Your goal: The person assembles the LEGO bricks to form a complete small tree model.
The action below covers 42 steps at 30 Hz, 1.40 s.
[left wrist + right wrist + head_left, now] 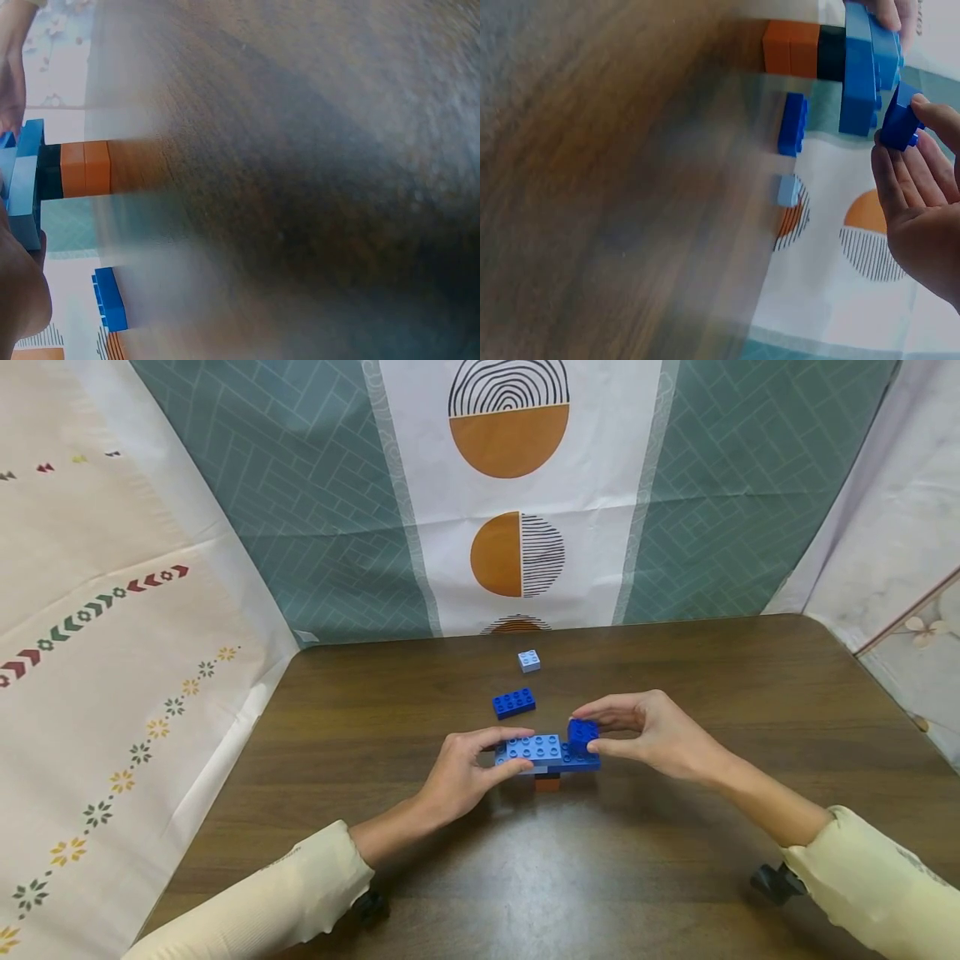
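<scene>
Dark blue brick (582,737), right of the head view's centre, is pinched by the right hand (660,735) at the right end of the brick stack (546,752), which the left hand (467,775) grips.

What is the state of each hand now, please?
Left hand: closed, holding the brick structure.
Right hand: closed, holding a small dark-blue brick.
</scene>
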Each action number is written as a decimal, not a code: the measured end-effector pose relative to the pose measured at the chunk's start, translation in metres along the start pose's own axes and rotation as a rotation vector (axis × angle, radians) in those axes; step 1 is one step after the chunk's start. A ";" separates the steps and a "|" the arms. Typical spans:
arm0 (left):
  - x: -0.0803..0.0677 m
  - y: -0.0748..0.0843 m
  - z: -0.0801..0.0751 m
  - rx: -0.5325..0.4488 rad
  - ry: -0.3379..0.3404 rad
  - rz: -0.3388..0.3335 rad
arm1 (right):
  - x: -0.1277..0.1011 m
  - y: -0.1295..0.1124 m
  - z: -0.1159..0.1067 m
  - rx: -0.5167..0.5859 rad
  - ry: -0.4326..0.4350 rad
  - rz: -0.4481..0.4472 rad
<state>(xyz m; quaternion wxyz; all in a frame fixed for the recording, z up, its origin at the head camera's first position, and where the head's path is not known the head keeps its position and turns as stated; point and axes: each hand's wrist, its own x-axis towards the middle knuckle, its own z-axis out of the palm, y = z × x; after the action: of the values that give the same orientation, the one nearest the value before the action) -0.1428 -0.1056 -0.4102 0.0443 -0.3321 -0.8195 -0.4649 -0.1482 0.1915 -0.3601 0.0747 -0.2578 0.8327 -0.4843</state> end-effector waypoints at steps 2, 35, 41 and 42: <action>0.000 0.000 0.000 0.002 0.001 0.002 | -0.001 -0.001 0.004 0.004 -0.007 -0.006; 0.000 -0.002 0.002 -0.018 0.006 0.005 | 0.000 0.000 0.018 0.041 -0.075 0.035; 0.000 -0.001 0.001 -0.012 0.006 -0.001 | 0.000 0.000 0.020 0.024 -0.063 0.038; 0.000 -0.001 0.001 -0.009 0.008 -0.002 | 0.000 0.000 0.020 0.022 -0.062 0.033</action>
<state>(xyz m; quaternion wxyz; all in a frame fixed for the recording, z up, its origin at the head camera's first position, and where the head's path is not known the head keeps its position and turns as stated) -0.1429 -0.1050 -0.4118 0.0455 -0.3295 -0.8175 -0.4701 -0.1404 0.1764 -0.3702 0.1112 -0.2583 0.8287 -0.4839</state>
